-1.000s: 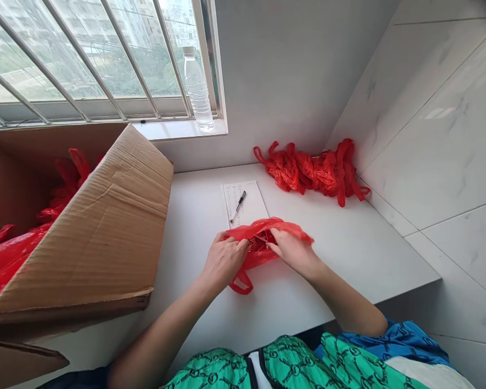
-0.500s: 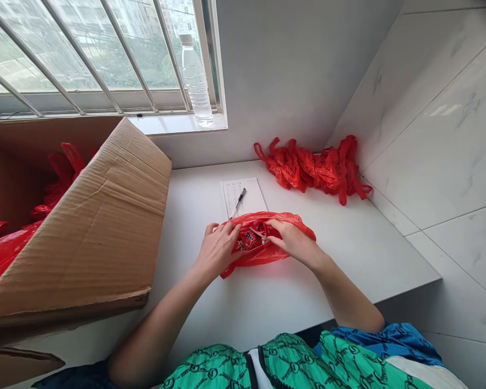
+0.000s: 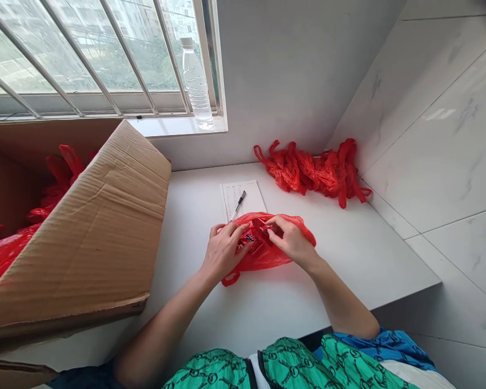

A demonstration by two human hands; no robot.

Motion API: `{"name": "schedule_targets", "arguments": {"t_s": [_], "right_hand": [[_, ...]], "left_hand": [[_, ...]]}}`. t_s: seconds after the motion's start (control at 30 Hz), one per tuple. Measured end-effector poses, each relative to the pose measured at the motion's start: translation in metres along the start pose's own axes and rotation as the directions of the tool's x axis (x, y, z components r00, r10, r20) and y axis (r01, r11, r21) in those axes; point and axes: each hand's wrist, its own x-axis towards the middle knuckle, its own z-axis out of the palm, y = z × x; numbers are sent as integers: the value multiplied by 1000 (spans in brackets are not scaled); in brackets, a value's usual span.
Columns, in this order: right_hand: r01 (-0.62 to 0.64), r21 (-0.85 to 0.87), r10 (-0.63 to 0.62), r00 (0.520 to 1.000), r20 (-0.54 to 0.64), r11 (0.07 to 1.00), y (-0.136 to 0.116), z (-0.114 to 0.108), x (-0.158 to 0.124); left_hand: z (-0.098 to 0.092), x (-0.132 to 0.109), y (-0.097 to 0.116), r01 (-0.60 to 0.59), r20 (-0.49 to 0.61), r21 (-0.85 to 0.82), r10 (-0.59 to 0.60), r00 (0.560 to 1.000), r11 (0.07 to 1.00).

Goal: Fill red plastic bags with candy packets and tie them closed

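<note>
Red bag point(image 3: 265, 259) lies flat on the white counter point(image 3: 360, 259), mid-counter, its loop handle out at 7 o'clock from the bag's centre. Its mouth is pulled open at the top, exposing a printed red packet point(image 3: 249, 243) inside.

Left hand point(image 3: 224, 251) rests on the bag at 9 o'clock, over the packet's near side. Its fingers point(image 3: 235, 232) are slightly spread and curled down onto the plastic; whether they grip anything cannot be determined. Right hand point(image 3: 291, 240) is at 3 o'clock, its fingers point(image 3: 276, 225) closed to a tight pinch on a narrow red strip point(image 3: 262, 229) at the mouth. Whether the strip belongs to the packet or the bag cannot be determined. The hands are close together but not touching.

Paper point(image 3: 243, 197) with printed rows lies just beyond the bag at 12 o'clock, a pen point(image 3: 238, 205) resting on it. Bundle of red bags point(image 3: 311, 175) sits at 1 o'clock against the wall. Cardboard box point(image 3: 81, 232) stands at 9 o'clock, beside the left forearm, with more red bags point(image 3: 60, 167) inside. Water bottle point(image 3: 195, 81) stands upright on the window sill point(image 3: 174, 125) at 11 o'clock. Green patterned jacket point(image 3: 299, 367) shows at 6 o'clock.
</note>
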Motion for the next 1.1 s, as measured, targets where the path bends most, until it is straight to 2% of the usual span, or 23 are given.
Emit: {"name": "schedule_targets", "arguments": {"t_s": [0.1,0.2,0.27,0.33,0.4,0.5,0.53,0.6,0.7,0.83,0.97,1.1], "right_hand": [[-58,249,74,996,-53,967,-14,5,0],[-49,440,65,998,-20,896,-22,19,-4],[-33,529,31,999,13,848,-24,27,-7],[-1,586,-9,1000,15,810,-25,31,-7],[41,568,-13,998,-54,822,-23,30,-6],[35,402,41,983,-179,915,-19,25,-3],[8,350,59,982,-181,937,-17,23,-2],[-56,326,97,989,-111,944,-15,22,0],[-129,423,123,992,40,897,-13,25,1],[-179,495,118,981,153,850,-11,28,1],[-169,491,125,985,122,854,-9,29,1],[-132,490,102,991,87,862,-8,28,1]], "left_hand": [[-4,-2,13,-32,-52,-82,27,998,996],[-5,-6,22,-43,-18,-180,41,999,983],[-4,-9,24,-9,-5,-292,8,1000,956],[-5,-12,23,63,-6,-465,-75,997,883],[-8,-13,20,173,39,-674,-200,979,718],[-16,-14,14,335,231,-872,-303,924,356],[-19,-14,13,372,288,-890,-307,907,264],[-24,-15,12,411,351,-896,-299,887,168],[-25,-16,12,439,384,-885,-290,877,156],[-21,-17,11,472,377,-851,-355,855,233],[-18,-19,9,469,357,-853,-400,844,228],[-15,-20,7,442,334,-872,-406,851,210]]}}
